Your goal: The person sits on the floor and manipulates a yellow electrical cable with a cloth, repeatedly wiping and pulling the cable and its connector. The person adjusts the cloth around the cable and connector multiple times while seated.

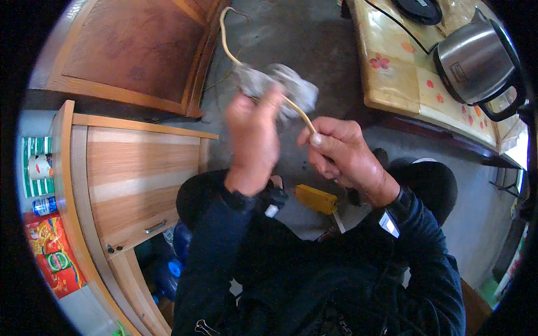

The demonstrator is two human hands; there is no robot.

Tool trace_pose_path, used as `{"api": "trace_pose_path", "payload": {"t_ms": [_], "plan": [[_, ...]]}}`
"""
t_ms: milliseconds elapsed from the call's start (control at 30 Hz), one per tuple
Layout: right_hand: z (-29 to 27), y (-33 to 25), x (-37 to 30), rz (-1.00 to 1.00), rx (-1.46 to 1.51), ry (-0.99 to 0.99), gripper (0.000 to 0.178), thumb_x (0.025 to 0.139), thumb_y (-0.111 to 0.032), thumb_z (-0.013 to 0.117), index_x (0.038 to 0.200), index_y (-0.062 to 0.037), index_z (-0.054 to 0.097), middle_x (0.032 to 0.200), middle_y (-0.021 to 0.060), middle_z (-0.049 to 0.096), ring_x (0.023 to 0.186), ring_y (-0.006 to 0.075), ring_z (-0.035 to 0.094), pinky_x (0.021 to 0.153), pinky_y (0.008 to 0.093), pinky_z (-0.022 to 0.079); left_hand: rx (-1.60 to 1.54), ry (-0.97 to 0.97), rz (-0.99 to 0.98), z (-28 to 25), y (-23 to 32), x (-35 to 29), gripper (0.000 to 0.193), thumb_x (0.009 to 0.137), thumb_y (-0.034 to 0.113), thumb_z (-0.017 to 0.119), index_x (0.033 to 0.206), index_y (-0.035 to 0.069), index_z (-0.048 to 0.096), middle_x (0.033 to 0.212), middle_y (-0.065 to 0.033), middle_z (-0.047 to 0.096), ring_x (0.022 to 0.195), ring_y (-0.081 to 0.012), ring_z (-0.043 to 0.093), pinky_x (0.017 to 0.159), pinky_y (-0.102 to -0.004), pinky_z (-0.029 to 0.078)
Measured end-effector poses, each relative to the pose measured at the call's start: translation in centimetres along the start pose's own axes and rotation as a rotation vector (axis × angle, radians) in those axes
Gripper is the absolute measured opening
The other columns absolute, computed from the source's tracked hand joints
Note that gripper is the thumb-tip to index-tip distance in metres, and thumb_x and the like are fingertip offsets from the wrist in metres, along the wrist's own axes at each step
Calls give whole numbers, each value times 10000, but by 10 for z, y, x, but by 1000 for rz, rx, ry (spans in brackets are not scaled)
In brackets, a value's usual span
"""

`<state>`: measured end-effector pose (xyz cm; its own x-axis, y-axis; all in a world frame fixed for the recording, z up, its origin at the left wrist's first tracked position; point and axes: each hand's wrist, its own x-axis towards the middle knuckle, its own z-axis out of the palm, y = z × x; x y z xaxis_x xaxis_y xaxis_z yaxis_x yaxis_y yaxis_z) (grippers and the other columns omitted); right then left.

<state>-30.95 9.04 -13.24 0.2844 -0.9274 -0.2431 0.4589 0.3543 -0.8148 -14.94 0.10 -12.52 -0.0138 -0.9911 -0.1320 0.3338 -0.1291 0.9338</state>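
My left hand [253, 137] is closed on a crumpled grey cloth [300, 89], which is wrapped about a thin yellowish cord [224, 38]. Motion smears the cloth and the fingers of that hand. Beyond the cloth, the cord curves away over the floor and thins to a dark, wispy end. Between thumb and fingers, my right hand [344, 150] pinches the cord's nearer part. A short stretch of cord shows between the two hands.
At right, a steel kettle [476, 59] stands on a table with a flowered cover [386, 84]. Left are a light wooden cabinet [143, 173] and a dark brown one [131, 56]. A yellow block-shaped thing [315, 199] lies on the floor between my legs.
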Motion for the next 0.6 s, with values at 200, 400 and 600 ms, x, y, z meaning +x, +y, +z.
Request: {"api": "trace_pose_path", "payload": {"t_ms": [200, 400, 600], "plan": [[-5, 5, 8, 18, -13, 24, 213, 1096, -191, 611, 1110, -2, 708, 690, 8, 606, 521, 52, 463, 460, 229, 335, 89, -182, 106, -9, -33, -6, 252, 972, 41, 741, 1214, 14, 673, 1018, -22, 716, 921, -93, 655, 834, -287, 553], [-7, 4, 2, 47, -52, -63, 232, 1100, -208, 601, 1126, 0, 699, 681, 11, 607, 511, 45, 455, 457, 229, 332, -142, -26, 174, -23, -11, 44, 250, 982, 9, 733, 1221, -12, 666, 1090, -60, 719, 955, -139, 681, 879, -307, 557], [-10, 4, -2, -8, 127, -65, 316, 1083, -237, 635, 1153, 69, 667, 653, 32, 584, 498, 58, 436, 442, 223, 309, -183, -100, 149, -27, 5, 28, 217, 994, 39, 747, 1189, -17, 672, 1107, -64, 722, 954, -139, 680, 885, -306, 554]]}}
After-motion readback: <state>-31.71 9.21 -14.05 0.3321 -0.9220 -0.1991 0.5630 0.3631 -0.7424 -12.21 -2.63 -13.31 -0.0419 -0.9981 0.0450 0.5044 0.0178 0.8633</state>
